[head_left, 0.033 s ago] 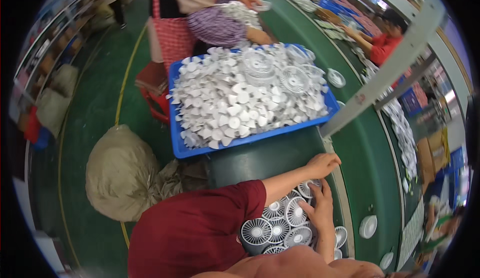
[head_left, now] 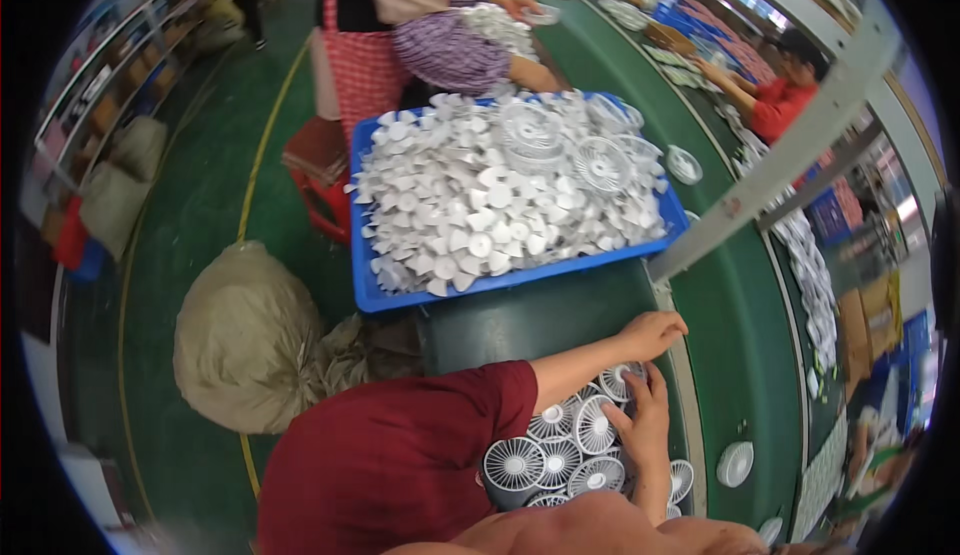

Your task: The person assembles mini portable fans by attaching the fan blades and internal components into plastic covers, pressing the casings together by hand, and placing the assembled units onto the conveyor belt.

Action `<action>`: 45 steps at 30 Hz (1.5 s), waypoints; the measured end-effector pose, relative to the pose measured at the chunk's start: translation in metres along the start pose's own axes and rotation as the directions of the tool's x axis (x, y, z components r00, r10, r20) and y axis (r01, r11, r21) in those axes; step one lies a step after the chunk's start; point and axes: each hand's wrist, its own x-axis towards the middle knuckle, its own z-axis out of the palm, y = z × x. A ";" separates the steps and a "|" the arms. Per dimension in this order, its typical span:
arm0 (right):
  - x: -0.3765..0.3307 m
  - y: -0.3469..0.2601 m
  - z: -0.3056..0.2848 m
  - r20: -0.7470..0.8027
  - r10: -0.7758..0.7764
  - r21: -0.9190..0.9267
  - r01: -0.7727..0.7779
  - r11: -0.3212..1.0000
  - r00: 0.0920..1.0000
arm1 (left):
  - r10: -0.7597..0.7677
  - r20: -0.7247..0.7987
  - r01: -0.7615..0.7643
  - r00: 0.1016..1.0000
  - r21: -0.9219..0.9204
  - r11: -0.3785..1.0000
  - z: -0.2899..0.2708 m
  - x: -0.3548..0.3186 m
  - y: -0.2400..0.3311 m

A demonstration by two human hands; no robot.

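From the head camera, the left hand (head_left: pixel 652 335) lies at the edge of the green conveyor belt (head_left: pixel 740 335), its fingers curled inward; if it holds anything, this cannot be told. The right hand (head_left: pixel 642 417) rests on a group of white round fan grilles (head_left: pixel 560 445), and its fingers press loosely on one grille, which is partly hidden under the palm. Behind the hands a blue plastic crate (head_left: pixel 372 285) stands, full of white fan blades (head_left: pixel 480 215) and some more grilles. On the floor at the left there is a stuffed beige sack (head_left: pixel 240 335). The container under the near grilles is not visible. The red sleeve (head_left: pixel 400 465) covers much of the lower part. Another person in a red shirt (head_left: pixel 780 100) works far along the belt, small and blurred.
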 end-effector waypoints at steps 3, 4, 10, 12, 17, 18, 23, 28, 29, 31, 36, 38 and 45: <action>0.000 -0.001 -0.005 -0.017 0.065 0.076 -0.064 0.995 0.998 | -0.036 -0.005 0.036 0.999 -0.055 0.998 0.001 0.004 -0.003; 0.000 0.000 -0.003 -0.012 0.090 0.095 -0.089 0.992 0.996 | -0.044 -0.020 0.041 0.999 -0.104 0.994 0.001 0.004 -0.005; 0.007 0.004 0.001 -0.056 -0.017 0.025 0.019 1.000 0.998 | -0.058 -0.024 0.049 0.998 -0.280 0.959 -0.002 0.007 -0.017; 0.009 0.006 0.002 -0.085 -0.015 0.084 0.022 0.996 0.996 | -0.063 0.002 0.060 0.998 -0.333 0.941 0.000 0.009 -0.017; 0.018 0.006 0.007 -0.146 0.171 0.062 -0.164 0.985 0.974 | -0.048 0.058 0.068 0.997 -0.439 0.896 0.003 0.010 -0.020; 0.021 0.005 0.008 -0.160 0.210 0.104 -0.195 0.975 0.964 | -0.047 0.069 0.072 0.997 -0.433 0.898 0.001 0.010 -0.022; 0.018 0.025 0.003 -0.030 0.338 0.511 -0.276 0.814 0.941 | -0.242 0.206 0.317 0.948 -0.561 0.765 -0.015 0.012 -0.014; 0.010 0.021 -0.023 -0.216 0.366 0.616 -0.165 0.771 0.905 | -0.305 0.170 0.345 0.937 -0.589 0.731 -0.017 0.008 -0.021; 0.010 0.027 -0.028 -0.366 0.292 0.503 -0.076 0.861 0.883 | -0.296 0.162 0.334 0.941 -0.569 0.751 -0.014 0.008 -0.021; 0.008 0.040 -0.039 -0.557 0.176 0.192 -0.080 0.978 0.812 | -0.253 0.146 0.291 0.956 -0.533 0.794 -0.009 0.008 -0.024; 0.001 0.084 -0.018 -0.445 0.091 -0.180 -0.188 0.965 0.891 | -0.218 0.156 0.266 0.963 -0.461 0.847 -0.011 0.009 -0.027; 0.002 0.085 -0.005 -0.407 0.031 -0.239 -0.139 0.961 0.913 | -0.228 0.160 0.276 0.961 -0.457 0.846 -0.017 0.008 -0.029; 0.013 0.082 -0.027 -0.257 0.212 -0.113 -0.247 0.963 0.943 | -0.285 0.177 0.335 0.942 -0.487 0.807 -0.019 0.007 -0.028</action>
